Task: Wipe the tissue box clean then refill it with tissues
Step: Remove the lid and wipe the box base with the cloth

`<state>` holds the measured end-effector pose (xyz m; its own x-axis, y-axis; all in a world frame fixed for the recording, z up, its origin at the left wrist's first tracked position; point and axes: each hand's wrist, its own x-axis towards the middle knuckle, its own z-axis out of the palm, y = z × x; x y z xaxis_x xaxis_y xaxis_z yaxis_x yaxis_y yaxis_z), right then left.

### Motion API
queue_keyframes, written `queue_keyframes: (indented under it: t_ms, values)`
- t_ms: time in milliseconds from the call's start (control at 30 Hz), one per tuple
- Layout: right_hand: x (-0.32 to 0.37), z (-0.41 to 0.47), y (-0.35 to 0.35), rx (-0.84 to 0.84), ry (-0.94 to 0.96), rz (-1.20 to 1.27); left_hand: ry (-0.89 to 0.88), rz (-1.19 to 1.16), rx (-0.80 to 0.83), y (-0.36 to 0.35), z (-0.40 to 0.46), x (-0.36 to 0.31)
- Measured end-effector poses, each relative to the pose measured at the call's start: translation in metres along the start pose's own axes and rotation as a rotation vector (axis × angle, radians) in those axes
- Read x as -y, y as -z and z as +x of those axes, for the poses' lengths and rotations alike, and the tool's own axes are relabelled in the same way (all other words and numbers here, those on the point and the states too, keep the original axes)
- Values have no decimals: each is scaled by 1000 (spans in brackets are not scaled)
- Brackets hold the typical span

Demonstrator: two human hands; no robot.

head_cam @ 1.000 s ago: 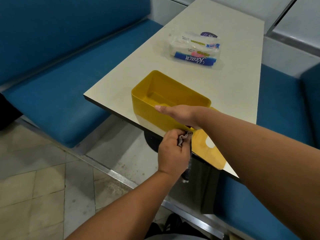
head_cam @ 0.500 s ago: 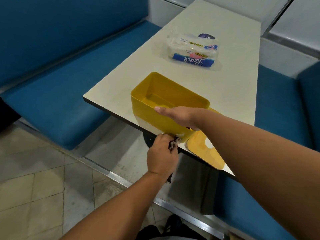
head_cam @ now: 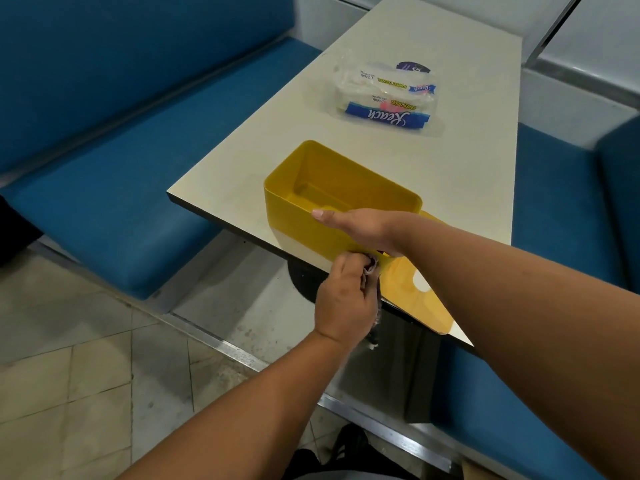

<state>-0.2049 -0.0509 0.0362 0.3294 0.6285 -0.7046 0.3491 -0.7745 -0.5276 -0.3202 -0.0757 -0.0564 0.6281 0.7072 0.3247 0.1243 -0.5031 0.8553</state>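
An open yellow tissue box (head_cam: pixel 304 220) stands empty at the near edge of the table (head_cam: pixel 450 174). My right hand (head_cam: pixel 363 227) grips its near long rim. Just below, my left hand (head_cam: pixel 344 299) is closed on a small grey cloth (head_cam: pixel 371 270) pressed against the box's near outer wall at the table edge. The yellow lid (head_cam: pixel 412 299) with its white slot lies flat beside the box, partly over the edge. A plastic pack of tissues (head_cam: pixel 384 93) with a blue label lies farther back on the table.
Blue padded bench seats flank the table on the left (head_cam: pixel 138 168) and right (head_cam: pixel 561 209). Tiled floor (head_cam: pixel 86 393) and a metal rail (head_cam: pixel 221 344) lie below. My dark shoe (head_cam: pixel 346 445) shows at the bottom.
My left hand with the cloth slid left along the box's near wall, then came back right and up toward the lid. My right hand stayed on the rim.
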Motion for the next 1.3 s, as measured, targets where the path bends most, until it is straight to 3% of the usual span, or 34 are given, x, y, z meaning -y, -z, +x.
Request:
queue_keyframes:
  t_ms: [67, 200, 333, 400, 467, 567, 633, 700, 800, 867, 967, 1133, 1200, 1300]
  values:
    - [-1, 1, 0, -1, 4, -5, -91, 107, 17, 0, 0, 16]
    - [0, 0, 0, -2, -8, -19, -15, 190, -2, 5, 0, 38]
    - [-1, -1, 1, -15, 1, -18, -239, 214, 72, 2, 1, 26]
    - [-2, 1, 1, 5, 11, -4, -263, 239, 58, 14, 11, 37]
    - [-3, 2, 1, 5, 14, -11, -160, 247, -19, 33, 26, 51]
    - [-4, 1, 2, -8, 8, -25, 194, 257, -228, 60, 49, 69]
    - [-4, 2, 2, -19, 2, -16, 319, 256, -318, 61, 55, 71]
    - [-4, 4, 2, -23, -4, -11, 220, 202, -264, 45, 47, 57]
    - [-4, 10, 2, -3, 3, -4, -119, 135, -27, 16, 17, 31]
    - [-4, 11, 2, -4, 2, -2, -244, 158, 42, 16, 17, 32]
    - [-2, 9, 2, -16, -14, 16, -227, 194, -53, 43, 41, 54]
    - [-4, 8, 4, -28, -6, -9, 150, 164, -326, 69, 67, 77]
    - [-3, 7, 4, -45, -16, -10, 57, 107, -245, 56, 57, 63]
    - [0, 8, 3, -44, -11, 2, -226, 94, 15, 41, 38, 46]
